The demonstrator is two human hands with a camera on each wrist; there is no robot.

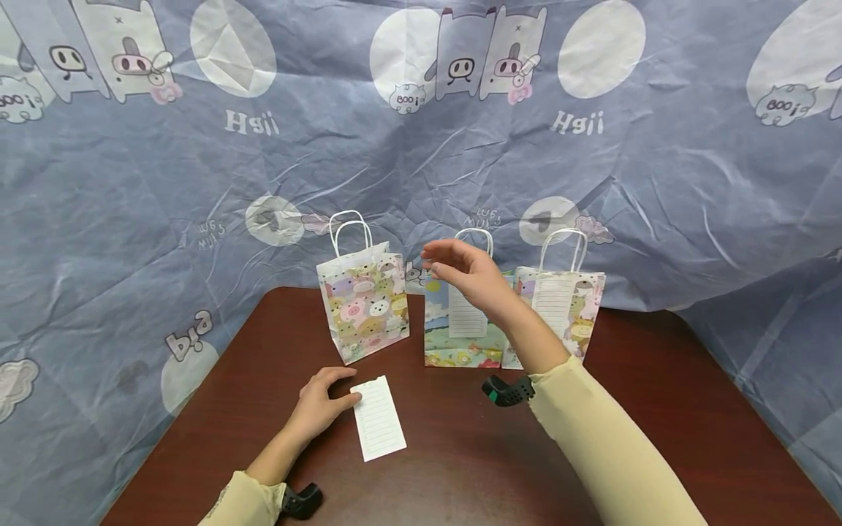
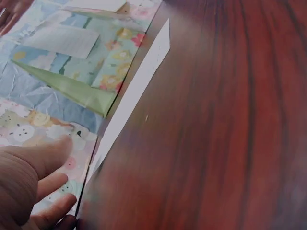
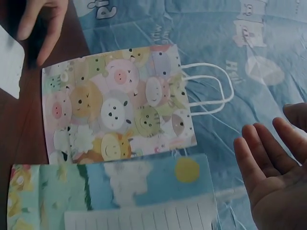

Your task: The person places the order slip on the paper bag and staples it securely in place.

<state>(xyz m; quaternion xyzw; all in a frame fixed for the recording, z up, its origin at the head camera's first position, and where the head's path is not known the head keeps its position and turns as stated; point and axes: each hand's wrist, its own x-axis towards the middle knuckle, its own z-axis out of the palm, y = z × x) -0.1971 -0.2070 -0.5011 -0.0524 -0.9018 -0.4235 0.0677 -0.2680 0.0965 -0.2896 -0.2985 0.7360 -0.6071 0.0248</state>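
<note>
A lined white paper slip lies on the table, one short end torn or notched. My left hand is beside its upper left corner, fingers spread and relaxed; whether the thumb touches the slip I cannot tell. Raised before the middle paper bag, my right hand has loosely bent fingers with nothing in them, as the right wrist view confirms. That bag has a landscape print and a lined slip on its front. To its left stands an animal-print gift bag with white handles, its front bare of any slip.
A second animal-print bag stands at the right, also bearing a lined slip. All the bags stand toward the back of the dark red wooden table. A blue printed cloth hangs behind.
</note>
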